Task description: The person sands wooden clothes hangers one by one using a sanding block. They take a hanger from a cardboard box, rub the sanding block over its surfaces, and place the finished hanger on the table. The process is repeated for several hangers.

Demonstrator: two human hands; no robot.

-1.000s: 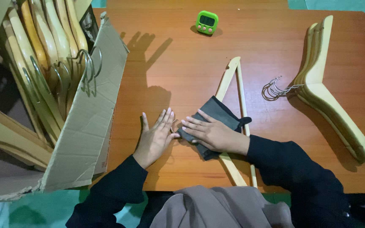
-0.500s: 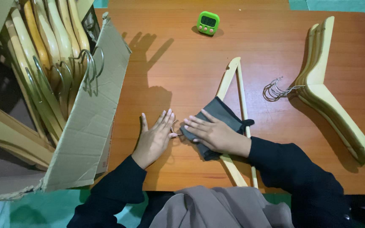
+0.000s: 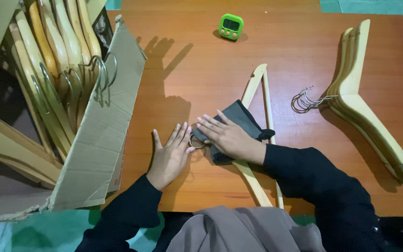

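A pale wooden hanger lies on the brown table in front of me, its metal hook pointing left. A dark grey cloth is draped over its middle. My right hand presses flat on the cloth and the hanger beneath it. Flat on the table just left of the hook rests my left hand, fingers spread, fingertips touching the hook. Neither hand grips anything.
An open cardboard box full of wooden hangers stands at the left. A stack of wooden hangers with metal hooks lies at the right. A small green timer sits at the far side of the table.
My right hand and the cloth have slid slightly along the hanger. The left hand stays flat in the same place.
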